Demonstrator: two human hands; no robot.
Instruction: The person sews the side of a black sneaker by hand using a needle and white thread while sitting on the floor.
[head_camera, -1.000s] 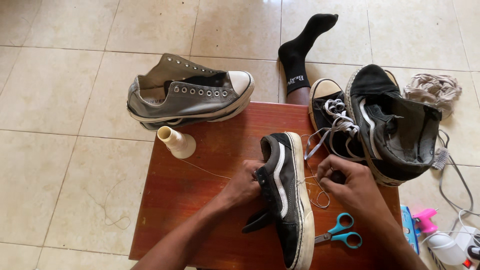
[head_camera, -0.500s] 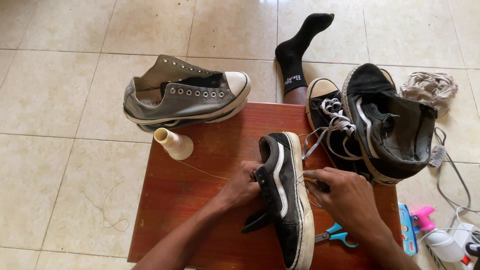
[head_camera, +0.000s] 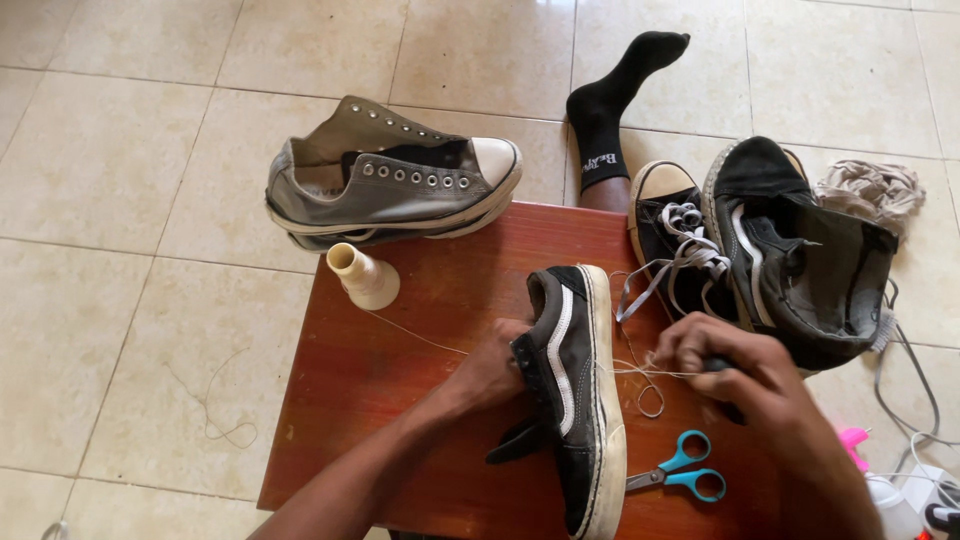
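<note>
left hand (head_camera: 490, 370) clamps the black sneaker (head_camera: 575, 385) on its side at the middle of the red table (head_camera: 400, 400). right hand (head_camera: 725, 370) is fisted around a dark tool handle, thread (head_camera: 640, 372) running taut to the sole. blue scissors (head_camera: 680, 470) lie just beside the shoe.

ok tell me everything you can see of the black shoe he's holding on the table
The black sneaker looks like suede, with a white side stripe and a worn, dirty white rubber sole edge. It lies on its side on the reddish wooden table. The left hand grips its upper; pale thread runs from its sole edge to the right hand.
</note>
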